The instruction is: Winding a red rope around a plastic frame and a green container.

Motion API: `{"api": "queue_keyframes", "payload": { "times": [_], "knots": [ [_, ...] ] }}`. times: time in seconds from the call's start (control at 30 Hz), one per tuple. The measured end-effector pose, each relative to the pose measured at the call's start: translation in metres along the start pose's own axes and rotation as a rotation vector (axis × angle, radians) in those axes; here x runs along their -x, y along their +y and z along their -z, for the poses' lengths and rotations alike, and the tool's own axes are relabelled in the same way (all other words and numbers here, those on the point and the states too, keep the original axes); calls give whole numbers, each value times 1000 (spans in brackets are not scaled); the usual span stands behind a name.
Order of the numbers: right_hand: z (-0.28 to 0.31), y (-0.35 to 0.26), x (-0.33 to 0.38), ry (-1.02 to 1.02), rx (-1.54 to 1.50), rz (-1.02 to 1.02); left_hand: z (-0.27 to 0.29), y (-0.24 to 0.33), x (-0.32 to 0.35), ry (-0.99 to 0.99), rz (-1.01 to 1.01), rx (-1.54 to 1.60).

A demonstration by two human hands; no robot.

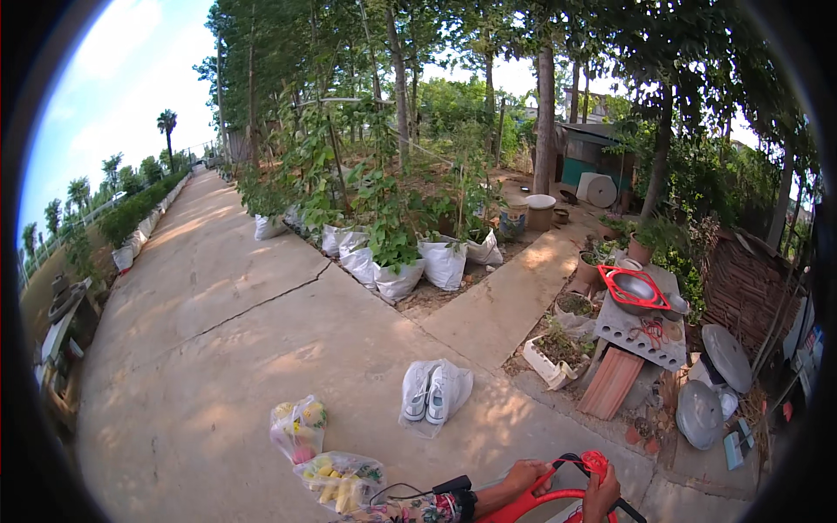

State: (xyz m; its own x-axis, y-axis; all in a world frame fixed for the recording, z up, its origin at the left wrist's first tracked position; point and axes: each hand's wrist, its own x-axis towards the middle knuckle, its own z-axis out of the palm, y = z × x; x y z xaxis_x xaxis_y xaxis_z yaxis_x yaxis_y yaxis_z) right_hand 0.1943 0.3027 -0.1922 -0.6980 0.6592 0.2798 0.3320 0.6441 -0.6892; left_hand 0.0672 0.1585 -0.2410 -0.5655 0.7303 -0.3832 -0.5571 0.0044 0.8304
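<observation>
At the lower right, a bunched red cord point(595, 461) is gripped by my right hand point(601, 493), its fingers closed on it. A strand runs left from the bunch to my left hand point(527, 478), whose fingers are closed around it. Directly below my hands is a curved red frame point(523, 506) with black bars, partly cut off by the lower edge, so its kind cannot be told. On my left forearm are a floral sleeve and a dark band. A black cable and a small black piece point(452, 485) lie along that arm.
Beyond my hands, grey-white shoes point(427, 397) sit in a clear plastic bag. Clear bags with yellow pieces point(336, 482) and yellow-pink items point(301, 423) lie left. White planting sacks point(443, 263) edge the path. Rightward, a concrete slab point(641, 336) bears a red-rimmed basin point(635, 288); metal lids point(700, 414) lean nearby.
</observation>
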Motion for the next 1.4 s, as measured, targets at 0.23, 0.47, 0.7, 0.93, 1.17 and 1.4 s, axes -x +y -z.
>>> {"api": "queue_keyframes", "payload": {
  "times": [0.23,0.47,0.7,0.93,1.17,1.4],
  "knots": [
    [-4,3,1,13,136,-40,10,0,5,-95,25,76],
    [6,-11,4,35,136,-48,5,2,7,-90,24,131],
    [-1,5,3,183,9,-10,6,-1,12,-130,-24,-14],
    [-6,8,0,232,39,39,12,5,22,-134,57,100],
    [4,-13,-3,57,141,-58,20,-6,15,-114,21,197],
    [7,-11,-1,-4,136,-113,-5,9,27,102,-151,210]
  ]
}}
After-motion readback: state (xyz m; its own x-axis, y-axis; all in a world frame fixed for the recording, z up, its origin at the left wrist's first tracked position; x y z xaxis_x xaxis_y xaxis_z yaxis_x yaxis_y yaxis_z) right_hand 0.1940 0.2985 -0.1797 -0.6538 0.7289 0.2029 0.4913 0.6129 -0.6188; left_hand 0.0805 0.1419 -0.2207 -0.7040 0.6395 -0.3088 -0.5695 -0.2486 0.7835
